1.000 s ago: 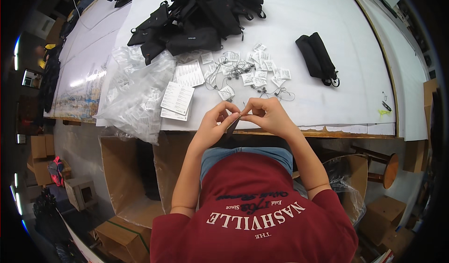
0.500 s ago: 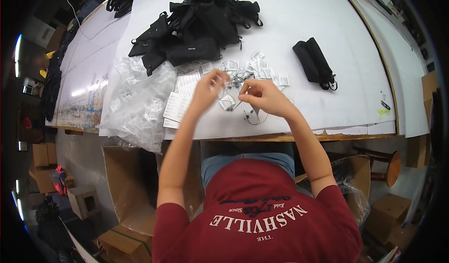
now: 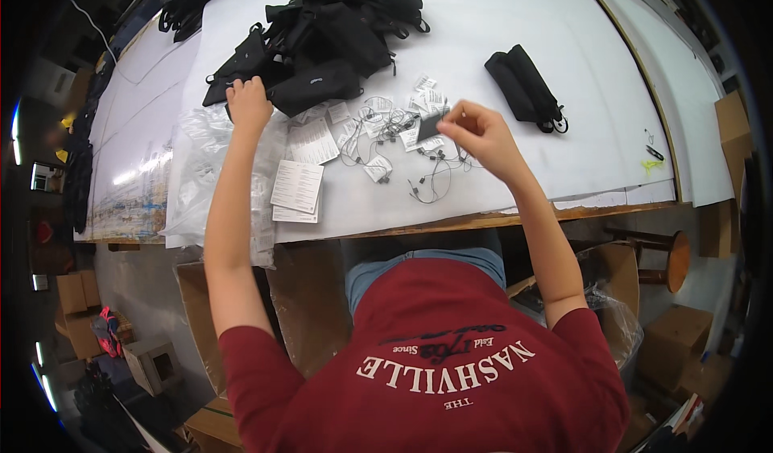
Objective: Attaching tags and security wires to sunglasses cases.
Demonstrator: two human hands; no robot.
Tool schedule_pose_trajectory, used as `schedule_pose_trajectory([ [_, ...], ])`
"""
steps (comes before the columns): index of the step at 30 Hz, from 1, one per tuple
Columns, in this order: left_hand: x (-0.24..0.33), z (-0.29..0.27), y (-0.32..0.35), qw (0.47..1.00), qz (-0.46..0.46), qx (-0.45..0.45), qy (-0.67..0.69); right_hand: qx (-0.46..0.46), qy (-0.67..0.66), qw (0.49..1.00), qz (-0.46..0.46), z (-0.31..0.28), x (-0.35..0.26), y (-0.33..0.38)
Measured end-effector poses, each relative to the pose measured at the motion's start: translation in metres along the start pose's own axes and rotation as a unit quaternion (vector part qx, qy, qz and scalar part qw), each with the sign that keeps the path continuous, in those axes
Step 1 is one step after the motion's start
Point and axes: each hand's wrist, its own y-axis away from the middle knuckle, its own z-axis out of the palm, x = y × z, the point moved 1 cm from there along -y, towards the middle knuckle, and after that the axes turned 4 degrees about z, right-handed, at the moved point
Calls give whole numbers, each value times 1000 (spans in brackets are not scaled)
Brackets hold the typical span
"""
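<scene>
My right hand [image 3: 485,137] pinches a small dark tag [image 3: 431,125] by its edge, held above a tangle of thin black strings [image 3: 385,125] and small white printed labels [image 3: 432,99]. At the near left edge of a heap of black zip pouches [image 3: 346,30], my left hand [image 3: 250,105] has its fingers curled onto a black pouch [image 3: 228,91]; the fingertips are partly hidden. Printed white sheets [image 3: 296,186] lie between my forearms, beside a clear plastic bag [image 3: 213,163] with white labels in it.
One black pouch [image 3: 522,86] lies apart to the right on the white table [image 3: 596,147]. Small snips [image 3: 655,153] rest near the table's right edge. Below the edge stand open cardboard boxes [image 3: 302,308], and a wooden stool [image 3: 676,261] is at the right.
My left hand has moved up and left from the strings to the pouch heap. My right hand has lifted slightly right, with the dark tag now plainly in its fingers. The view has shifted a little.
</scene>
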Motion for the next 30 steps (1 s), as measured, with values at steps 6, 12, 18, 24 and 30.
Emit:
schedule_pose_trajectory([
  [6,66,-81,61,835,-50,-156,525,32,9,996,77,17,28,54],
  [12,165,-117,132,518,-74,-244,817,84,88,990,67,51,25,67],
  [18,198,-131,151,488,-135,-205,837,73,231,970,11,53,23,69],
  [24,210,-153,160,709,-105,-27,697,60,188,980,24,51,29,72],
  [30,206,-165,165,551,-235,79,797,43,-186,980,49,35,39,71],
])
